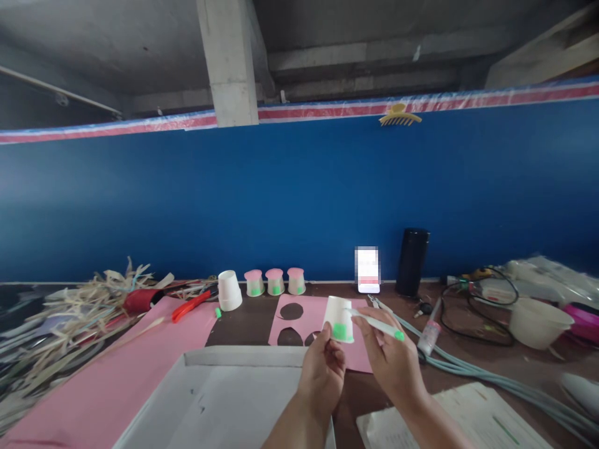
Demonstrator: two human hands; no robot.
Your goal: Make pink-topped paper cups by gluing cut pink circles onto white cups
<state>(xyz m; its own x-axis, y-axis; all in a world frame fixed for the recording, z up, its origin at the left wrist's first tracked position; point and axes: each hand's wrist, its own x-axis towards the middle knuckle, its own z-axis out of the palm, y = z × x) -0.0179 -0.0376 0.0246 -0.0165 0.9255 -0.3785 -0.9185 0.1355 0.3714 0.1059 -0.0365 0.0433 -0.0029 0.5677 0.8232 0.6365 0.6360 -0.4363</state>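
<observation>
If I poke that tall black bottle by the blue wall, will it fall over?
Maybe. The black bottle is tall and narrow and stands upright, so a poke near its top would probably tip it. It looks round, so once down it may roll. The blue wall close behind it might stop a backward fall.

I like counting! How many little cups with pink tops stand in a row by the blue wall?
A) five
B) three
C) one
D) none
B: three small cups with pink tops stand side by side by the blue wall, right of a plain white cup.
</observation>
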